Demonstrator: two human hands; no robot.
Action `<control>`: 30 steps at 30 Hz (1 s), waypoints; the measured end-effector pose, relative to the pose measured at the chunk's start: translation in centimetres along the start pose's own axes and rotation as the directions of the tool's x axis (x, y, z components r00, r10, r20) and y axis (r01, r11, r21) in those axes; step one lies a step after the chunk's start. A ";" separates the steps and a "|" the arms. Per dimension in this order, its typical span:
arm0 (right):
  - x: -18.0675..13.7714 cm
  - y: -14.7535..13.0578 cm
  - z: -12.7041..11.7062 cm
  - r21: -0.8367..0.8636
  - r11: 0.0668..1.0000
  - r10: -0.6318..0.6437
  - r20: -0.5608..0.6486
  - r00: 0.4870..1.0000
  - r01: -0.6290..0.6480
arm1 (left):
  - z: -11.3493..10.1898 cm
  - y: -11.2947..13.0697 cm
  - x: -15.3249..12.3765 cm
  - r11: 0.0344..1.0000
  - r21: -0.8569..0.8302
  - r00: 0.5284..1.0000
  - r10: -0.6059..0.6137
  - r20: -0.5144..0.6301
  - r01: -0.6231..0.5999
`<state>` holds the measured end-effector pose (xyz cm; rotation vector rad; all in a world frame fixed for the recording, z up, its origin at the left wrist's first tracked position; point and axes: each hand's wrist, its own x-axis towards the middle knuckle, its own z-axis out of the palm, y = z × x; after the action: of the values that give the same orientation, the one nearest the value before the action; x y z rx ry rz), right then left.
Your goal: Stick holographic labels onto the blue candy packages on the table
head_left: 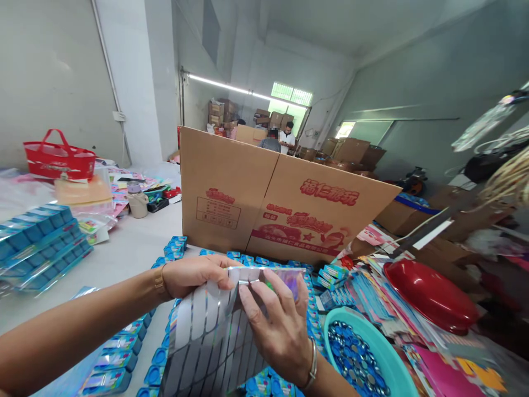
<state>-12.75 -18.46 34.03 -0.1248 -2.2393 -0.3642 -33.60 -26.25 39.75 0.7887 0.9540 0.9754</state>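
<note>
My left hand [194,274] and my right hand [278,325] both pinch the top edge of a shiny silver holographic sheet [215,342] ruled into narrow strips. It hangs down towards me over rows of small blue packaged items [119,358] laid on the white table. My left thumb and fingers grip the sheet's upper left; my right fingers press on its upper right corner, where a small silver strip shows. Each wrist wears a bracelet.
A big open cardboard box [264,198] with red print stands just behind my hands. A teal bowl [397,364] of small blue round pieces sits at right, with a red lid [430,295] beyond. Stacked blue trays [37,242] and a red basket [60,157] lie left. People stand far back.
</note>
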 end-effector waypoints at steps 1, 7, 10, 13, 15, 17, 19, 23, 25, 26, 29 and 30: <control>0.0 0.0 -0.1 0.002 1.000 0.003 0.004 1.000 -0.003 | 0.1 0.0 0.0 1.000 0.006 1.000 0.002 -0.002 -0.001; 0.0 0.0 -0.4 0.029 1.000 0.008 0.002 1.000 -0.008 | 0.0 0.2 -0.1 1.000 0.010 1.000 0.016 0.009 -0.016; 0.3 0.4 -0.4 0.052 0.998 -0.021 -0.038 0.999 0.023 | -0.1 0.0 0.0 1.000 0.009 1.000 -0.013 -0.002 0.013; 0.7 1.0 0.0 0.095 0.991 -0.084 -0.055 0.995 0.089 | -0.1 -0.2 0.2 1.000 0.000 1.000 -0.024 -0.012 0.024; 0.9 1.2 0.1 0.125 0.984 -0.117 -0.070 0.991 0.125 | -0.3 -0.4 0.4 1.000 -0.001 0.999 -0.030 -0.016 0.030; 0.8 1.3 -0.2 0.176 0.977 -0.104 -0.093 0.990 0.119 | -1.1 -0.5 0.9 1.000 -0.004 1.000 -0.031 -0.003 0.031; 0.6 1.3 -1.0 0.267 0.962 -0.025 -0.094 0.995 0.050 | -2.7 -0.8 1.9 0.999 -0.010 0.999 -0.040 0.025 0.040; -0.4 1.5 -2.5 0.475 0.831 0.302 0.054 0.952 -0.290 | -7.6 -2.6 6.1 0.994 0.036 0.993 -0.101 0.061 0.099; -1.1 2.0 -2.3 0.530 0.676 0.498 0.184 0.848 -0.512 | -10.0 -4.6 9.3 0.984 0.112 0.989 -0.143 0.028 0.139; -1.5 2.3 -1.9 0.544 0.577 0.582 0.250 0.774 -0.609 | -10.9 -5.8 11.0 0.974 0.163 0.987 -0.157 -0.018 0.158; -3.0 3.3 0.5 0.554 0.253 0.726 0.433 0.535 -0.793 | -11.9 -10.3 15.7 0.933 0.312 0.966 -0.103 -0.238 0.177; -3.6 3.5 1.6 0.554 0.151 0.739 0.487 0.466 -0.819 | -11.7 -11.8 16.9 0.929 0.333 0.953 -0.058 -0.297 0.161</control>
<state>-10.85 -14.48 31.07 -0.8636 -1.8737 1.1974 -36.47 -13.43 19.99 0.8976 1.4372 0.8397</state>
